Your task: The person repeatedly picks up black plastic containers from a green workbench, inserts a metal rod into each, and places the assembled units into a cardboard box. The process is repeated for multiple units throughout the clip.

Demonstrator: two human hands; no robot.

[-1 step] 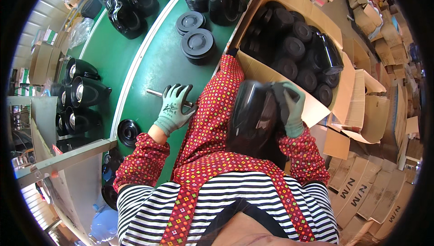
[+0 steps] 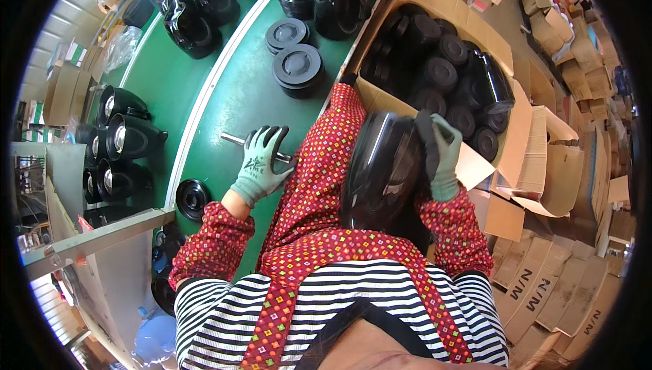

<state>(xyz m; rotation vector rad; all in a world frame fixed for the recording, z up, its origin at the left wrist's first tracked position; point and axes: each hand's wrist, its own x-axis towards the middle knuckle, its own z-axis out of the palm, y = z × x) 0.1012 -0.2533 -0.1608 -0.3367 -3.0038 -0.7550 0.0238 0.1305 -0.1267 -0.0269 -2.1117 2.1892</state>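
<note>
A glossy black kettle or jug body (image 2: 382, 173) rests tilted on my lap, over the red patterned apron. My right hand (image 2: 443, 156), in a pale green glove with dark fingertips, is closed at its right upper edge. My left hand (image 2: 261, 166), gloved alike, rests at the green bench's edge, its fingers closed over a thin metal rod (image 2: 232, 139). One end of the rod sticks out left past the fingers, the other shows near the thumb. The underside of the black body is hidden.
Ahead on the green bench (image 2: 210, 108) stand stacked black round lids (image 2: 297, 69) and black jugs (image 2: 341, 3). A black disc (image 2: 193, 200) lies beside my left forearm. To the right, an open carton (image 2: 462, 6) holds several black vessels. More black bodies (image 2: 125, 137) stand at left.
The black body has turned slightly on my lap and is less blurred, its top edge a little higher. My right hand has shifted slightly with it; my left hand stays put.
</note>
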